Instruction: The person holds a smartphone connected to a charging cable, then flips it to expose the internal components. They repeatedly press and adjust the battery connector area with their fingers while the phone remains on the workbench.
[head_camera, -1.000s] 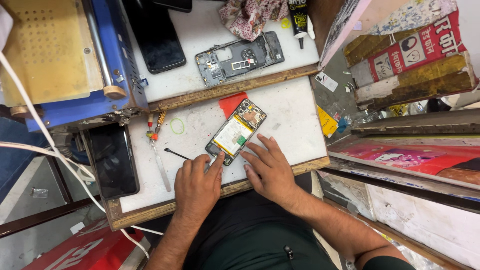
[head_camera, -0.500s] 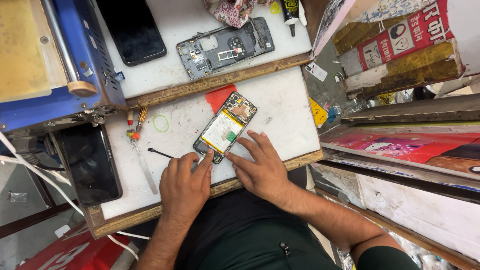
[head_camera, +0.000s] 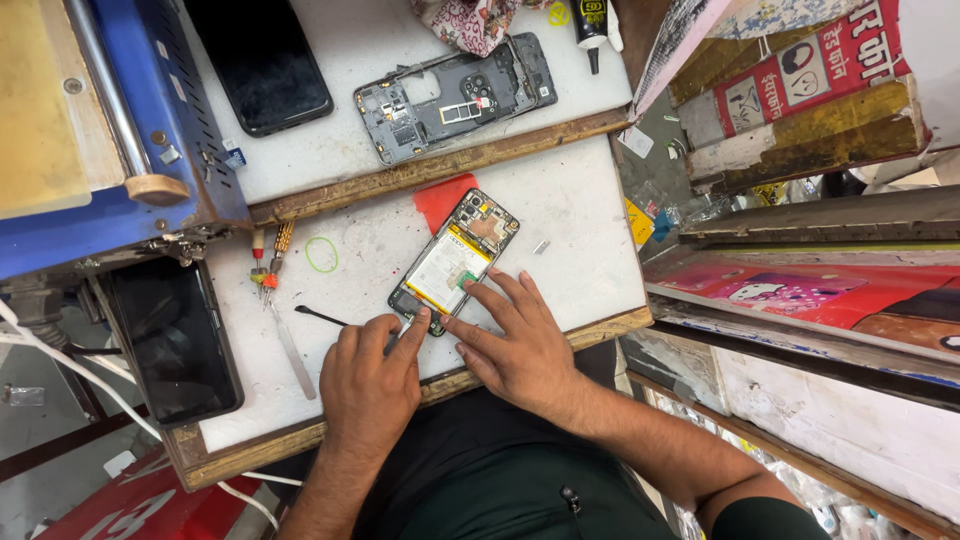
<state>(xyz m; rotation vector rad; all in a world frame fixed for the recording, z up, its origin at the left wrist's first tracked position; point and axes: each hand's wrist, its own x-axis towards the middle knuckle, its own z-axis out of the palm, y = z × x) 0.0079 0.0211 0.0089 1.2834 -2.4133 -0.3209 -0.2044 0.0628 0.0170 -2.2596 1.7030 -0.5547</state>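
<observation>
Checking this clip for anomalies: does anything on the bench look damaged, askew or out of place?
Nothing spilled. The opened phone with the yellow-edged battery lies diagonally on the white work board, its back off, under the left hand and right hand. A small loose metal part lies apart beside it.

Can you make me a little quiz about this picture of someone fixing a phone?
1. True or false: both hands touch the opened phone.
2. What lies just left of the left hand? A) a thin black tool B) a cup C) a book
3. Fill in: the small green ring lies on the white ____.

Key:
1. True. The left hand's fingertip and the right hand both rest at the phone's lower end.
2. A, the thin black tool.
3. Board, meaning the white work board.
</observation>
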